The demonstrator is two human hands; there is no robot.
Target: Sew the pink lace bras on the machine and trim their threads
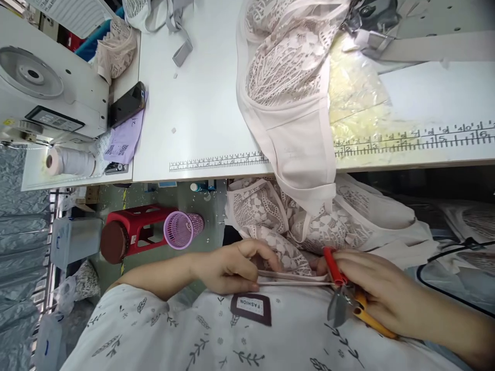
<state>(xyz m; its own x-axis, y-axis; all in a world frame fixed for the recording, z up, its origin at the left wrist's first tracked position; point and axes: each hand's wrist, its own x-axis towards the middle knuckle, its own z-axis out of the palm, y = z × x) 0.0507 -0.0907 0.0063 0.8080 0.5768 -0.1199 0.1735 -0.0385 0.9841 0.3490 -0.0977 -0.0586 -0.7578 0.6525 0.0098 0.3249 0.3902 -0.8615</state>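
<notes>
My left hand (232, 265) is closed on the edge of a pale pink lace bra (286, 257), low against the printed shirt. A narrow band of the bra runs stretched from these fingers across to my right hand (371, 288). That hand is wrapped around small thread snips (338, 304), with red and orange parts showing and the metal blades angled down. The right fingertips are close to the bra band, partly hidden by the red part. More lace bras bunch just beyond the hands, and another bra (297, 139) hangs over the table edge above them.
A white table (201, 103) with a printed ruler along its edge is ahead. At left are a sewing machine (50, 77), a thread spool (73, 161) and a phone (127, 104). A red stool (147, 232) and purple basket (183, 229) are below. A black cable (429, 283) curves at right.
</notes>
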